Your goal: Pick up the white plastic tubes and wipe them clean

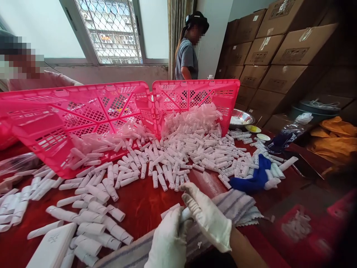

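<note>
Left hand [169,238] pinches a white tube [186,214] above the striped towel [237,204]; right hand [208,216] curves loosely beside it, unclosed. Light grip should avoid denting.

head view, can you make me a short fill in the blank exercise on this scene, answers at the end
1. The left hand and the right hand both wear white ____.
2. White tubes lie in and in front of two plastic baskets coloured ____.
3. The towel below the hands has a pattern of ____.
4. Cardboard boxes are stacked toward the ____ side of the picture.

Missing words: gloves; pink; stripes; right
</note>
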Demonstrator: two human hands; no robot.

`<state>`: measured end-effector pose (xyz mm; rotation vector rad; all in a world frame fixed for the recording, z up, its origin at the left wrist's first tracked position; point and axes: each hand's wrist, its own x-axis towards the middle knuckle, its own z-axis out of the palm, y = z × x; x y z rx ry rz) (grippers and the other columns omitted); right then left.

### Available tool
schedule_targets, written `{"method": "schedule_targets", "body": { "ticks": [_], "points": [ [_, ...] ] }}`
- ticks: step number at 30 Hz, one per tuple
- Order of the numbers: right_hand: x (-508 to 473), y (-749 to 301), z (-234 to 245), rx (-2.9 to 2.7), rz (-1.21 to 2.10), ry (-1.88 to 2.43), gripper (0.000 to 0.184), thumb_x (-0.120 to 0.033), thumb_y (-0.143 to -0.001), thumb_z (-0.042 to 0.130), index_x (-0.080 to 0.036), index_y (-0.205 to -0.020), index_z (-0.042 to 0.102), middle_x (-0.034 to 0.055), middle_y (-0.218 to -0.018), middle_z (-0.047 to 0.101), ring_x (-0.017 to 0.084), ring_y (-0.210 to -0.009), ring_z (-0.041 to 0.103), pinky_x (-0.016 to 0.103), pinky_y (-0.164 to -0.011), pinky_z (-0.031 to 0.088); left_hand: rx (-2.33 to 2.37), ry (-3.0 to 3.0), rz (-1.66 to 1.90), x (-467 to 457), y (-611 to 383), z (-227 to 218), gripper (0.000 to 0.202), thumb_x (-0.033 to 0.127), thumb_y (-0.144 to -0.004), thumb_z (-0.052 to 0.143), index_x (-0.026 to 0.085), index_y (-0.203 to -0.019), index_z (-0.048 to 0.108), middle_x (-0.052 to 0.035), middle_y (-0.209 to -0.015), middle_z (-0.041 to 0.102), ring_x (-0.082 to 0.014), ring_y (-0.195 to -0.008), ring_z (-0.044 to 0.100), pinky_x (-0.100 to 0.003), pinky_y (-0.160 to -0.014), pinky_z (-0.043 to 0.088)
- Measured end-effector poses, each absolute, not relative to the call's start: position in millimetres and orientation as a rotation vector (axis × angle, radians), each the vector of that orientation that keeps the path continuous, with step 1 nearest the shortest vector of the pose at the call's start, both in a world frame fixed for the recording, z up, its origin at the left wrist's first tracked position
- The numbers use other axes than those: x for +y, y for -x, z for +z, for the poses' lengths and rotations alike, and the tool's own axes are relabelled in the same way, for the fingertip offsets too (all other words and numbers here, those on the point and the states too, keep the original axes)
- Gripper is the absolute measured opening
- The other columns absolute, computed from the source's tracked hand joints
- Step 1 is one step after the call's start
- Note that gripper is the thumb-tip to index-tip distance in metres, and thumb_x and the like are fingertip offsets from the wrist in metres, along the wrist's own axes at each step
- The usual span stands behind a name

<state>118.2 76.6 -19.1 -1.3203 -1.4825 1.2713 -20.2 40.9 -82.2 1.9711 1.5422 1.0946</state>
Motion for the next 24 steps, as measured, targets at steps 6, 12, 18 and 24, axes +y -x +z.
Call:
{"method": "schedule_targets", "body": {
  "ticks": [6, 12, 18, 24],
  "points": [
    [69.7, -125.0, -35.5, -1.128, 1.188, 1.261, 0.035, -0.055, -0.079, 0.057, -0.021, -0.086, 0.055, -0.0008, -0.077, 0.054, 0.016, -0.074, 0.053, 0.026, -0.071, 0.044, 1.585, -1.568, 1.074, 42.7, 12.5, -73.7, 0.022, 0.036, -0.079, 0.059, 0.023, -0.095, 0.068, -0.002, -0.084, 0.072, -0.0178, -0.072, 0.067, -0.024, -0.068, 0.053],
    [72.7, -135.5, -45.2, -1.312, 1.223, 1.133, 0.026, -0.045, -0.079, 0.062, -0.02, -0.074, 0.058, -0.0015, -0.073, 0.052, 0.015, -0.07, 0.05, 0.025, -0.068, 0.043, 1.399, -1.385, 0.987, 46.6, 18.8, -57.6, 0.025, 0.04, -0.078, 0.061, 0.019, -0.091, 0.067, -0.0027, -0.082, 0.066, -0.0161, -0.075, 0.06, -0.024, -0.072, 0.046],
    [61.0, -143.1, -40.8, -1.458, 1.292, 1.06, 0.022, -0.045, -0.08, 0.06, -0.023, -0.078, 0.057, 0.0013, -0.081, 0.056, 0.019, -0.077, 0.053, 0.027, -0.067, 0.045, 0.995, -1.029, 0.688, 44.9, 8.8, -42.6, 0.05, 0.062, -0.073, 0.058, 0.012, -0.077, 0.06, 0.0067, -0.053, 0.042, -0.0046, -0.043, 0.032, -0.018, -0.042, 0.027],
    [10.0, -240.3, -61.7, -1.605, 0.895, 1.814, 0.018, -0.036, -0.074, 0.065, -0.025, -0.066, 0.052, 0.0004, -0.067, 0.056, 0.019, -0.064, 0.054, 0.029, -0.062, 0.044, 1.513, -2.06, 0.532, 85.2, 43.9, -51.4, 0.027, 0.022, -0.087, 0.048, 0.02, -0.109, 0.064, -0.0062, -0.099, 0.069, -0.0179, -0.087, 0.063, -0.026, -0.076, 0.049]
  ]
}}
